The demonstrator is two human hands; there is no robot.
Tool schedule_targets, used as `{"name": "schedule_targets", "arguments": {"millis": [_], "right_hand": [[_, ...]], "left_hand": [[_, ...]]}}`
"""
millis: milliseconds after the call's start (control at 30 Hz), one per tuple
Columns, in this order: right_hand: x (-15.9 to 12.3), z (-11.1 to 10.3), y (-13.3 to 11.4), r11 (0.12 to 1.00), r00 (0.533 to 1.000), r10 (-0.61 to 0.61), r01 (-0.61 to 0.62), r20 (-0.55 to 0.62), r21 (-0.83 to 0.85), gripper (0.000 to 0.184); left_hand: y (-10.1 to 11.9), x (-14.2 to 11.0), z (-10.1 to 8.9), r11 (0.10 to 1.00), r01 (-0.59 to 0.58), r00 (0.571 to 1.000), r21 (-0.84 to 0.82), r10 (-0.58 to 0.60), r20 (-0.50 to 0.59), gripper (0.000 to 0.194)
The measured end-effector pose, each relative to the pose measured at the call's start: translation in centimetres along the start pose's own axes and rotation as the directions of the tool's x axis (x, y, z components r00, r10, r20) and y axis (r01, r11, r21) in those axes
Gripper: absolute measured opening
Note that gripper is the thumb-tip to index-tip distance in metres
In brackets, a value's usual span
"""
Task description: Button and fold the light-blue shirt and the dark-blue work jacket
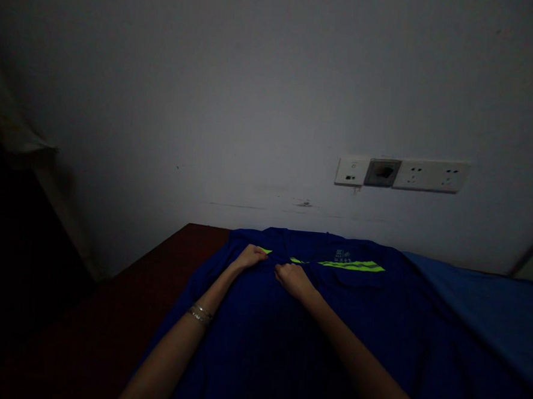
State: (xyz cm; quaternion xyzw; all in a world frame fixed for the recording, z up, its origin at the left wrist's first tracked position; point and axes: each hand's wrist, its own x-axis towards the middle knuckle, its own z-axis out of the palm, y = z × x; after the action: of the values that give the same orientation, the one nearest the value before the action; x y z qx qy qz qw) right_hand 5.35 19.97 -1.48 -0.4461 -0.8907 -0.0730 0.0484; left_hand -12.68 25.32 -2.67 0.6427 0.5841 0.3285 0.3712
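A dark blue work shirt (353, 325) with a yellow-green reflective stripe (357, 266) lies spread out in front of me. White print (341, 254) shows just above the stripe, too small to read. Near the shirt's far end, my left hand (250, 257) pinches the cloth beside a short piece of the stripe. Close by on the right, my right hand (292, 279) has its fingers curled on the front of the shirt, gripping the fabric. A small gap separates the two hands. What exactly lies between the fingertips is hidden. Bracelets (200, 313) circle my left wrist.
Under the shirt is a reddish-brown surface (167, 271), its far edge against a pale wall (209, 100). Lighter blue cloth (481, 303) lies at the right. Wall sockets (430, 175) and a dark switch plate (382, 172) sit above. The left side is very dark.
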Motion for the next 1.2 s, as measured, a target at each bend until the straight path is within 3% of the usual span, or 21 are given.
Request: {"name": "schedule_targets", "arguments": {"millis": [267, 600, 1200], "right_hand": [[0.3, 0.2, 0.0, 0.999, 0.999, 0.034, -0.034, -0.015, 0.003, 0.027], [-0.1, 0.0, -0.3, 0.985, 0.981, 0.161, -0.152, -0.105, 0.084, 0.027], [-0.3, -0.7, -1.5, 0.940, 0.944, 0.319, -0.305, -0.080, 0.155, 0.028]], "left_hand": [[0.7, -0.1, 0.1, 0.999, -0.051, 0.997, -0.018, 0.050, -0.051, 0.024], [2.5, -1.0, 0.9, 0.997, -0.080, 0.994, -0.006, 0.079, -0.074, 0.027], [2.1, -1.0, 0.7, 0.988, -0.129, 0.992, -0.087, 0.130, 0.002, 0.053]]}}
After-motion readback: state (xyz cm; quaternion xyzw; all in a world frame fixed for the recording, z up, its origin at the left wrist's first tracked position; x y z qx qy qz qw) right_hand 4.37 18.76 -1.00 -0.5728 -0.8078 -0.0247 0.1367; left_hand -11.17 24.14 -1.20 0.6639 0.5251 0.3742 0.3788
